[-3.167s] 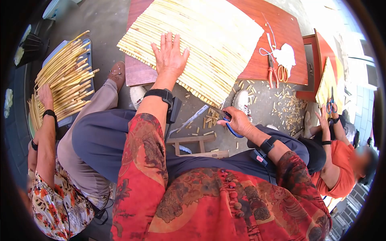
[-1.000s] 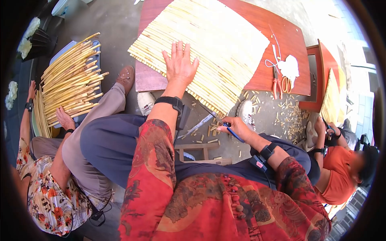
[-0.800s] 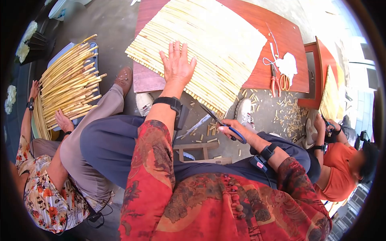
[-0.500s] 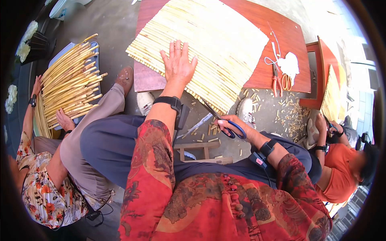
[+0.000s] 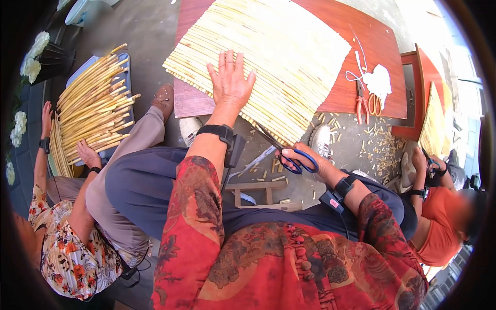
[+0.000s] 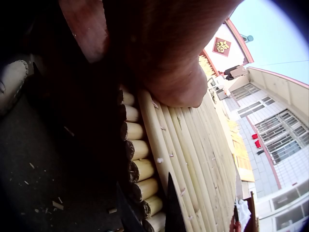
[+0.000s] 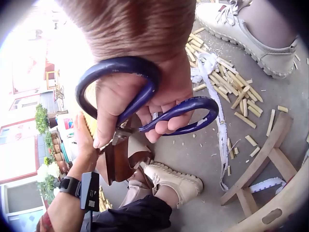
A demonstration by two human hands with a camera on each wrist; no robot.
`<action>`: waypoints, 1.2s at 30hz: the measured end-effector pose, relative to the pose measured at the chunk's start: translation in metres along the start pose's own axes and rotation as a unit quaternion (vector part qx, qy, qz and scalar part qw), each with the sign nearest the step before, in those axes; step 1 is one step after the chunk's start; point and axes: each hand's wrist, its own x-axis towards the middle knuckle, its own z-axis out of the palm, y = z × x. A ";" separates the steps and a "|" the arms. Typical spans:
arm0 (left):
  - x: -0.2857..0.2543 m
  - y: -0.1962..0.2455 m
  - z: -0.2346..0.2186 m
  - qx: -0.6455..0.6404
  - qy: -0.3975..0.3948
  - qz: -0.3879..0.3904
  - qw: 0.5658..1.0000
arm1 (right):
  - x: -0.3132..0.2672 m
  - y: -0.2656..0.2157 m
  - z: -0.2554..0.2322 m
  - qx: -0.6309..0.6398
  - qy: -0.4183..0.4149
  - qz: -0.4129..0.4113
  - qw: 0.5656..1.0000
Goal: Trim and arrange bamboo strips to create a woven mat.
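A mat of pale yellow stalks point(image 5: 274, 57), bound side by side, lies on the reddish table point(image 5: 385, 46) in the head view and overhangs its near side. My left hand point(image 5: 231, 85) rests flat on it near that edge, fingers spread. My right hand point(image 5: 302, 156) holds blue-handled scissors point(image 7: 116, 64), with thumb and fingers through the loops. Their dark blades reach up to the mat's near edge. In the left wrist view the blades point(image 6: 175, 205) stand apart around the round stalk ends point(image 6: 142, 170) at the rim.
Pliers point(image 5: 360, 106), orange-handled scissors point(image 5: 375, 105) and a white cord bundle point(image 5: 378, 81) lie on the table's right side. Stalk offcuts point(image 7: 246, 121) litter the floor by a wooden frame point(image 7: 260, 159). People sit on both sides; a tray of stalks point(image 5: 95, 106) is at left.
The scissors' handles have spread apart in my right hand, and the blades have shifted slightly up along the mat's edge. My left hand stays flat on the mat.
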 end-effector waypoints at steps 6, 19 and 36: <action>0.001 0.000 0.001 -0.004 0.006 0.001 1.000 | 0.008 0.003 -0.001 -0.032 0.015 -0.015 0.999; 0.001 -0.001 0.001 -0.006 0.014 0.004 1.000 | 0.010 0.004 -0.001 -0.018 0.026 0.008 0.999; 0.001 0.001 0.002 0.001 0.003 -0.001 1.000 | 0.009 -0.005 -0.002 -0.051 0.028 0.014 0.998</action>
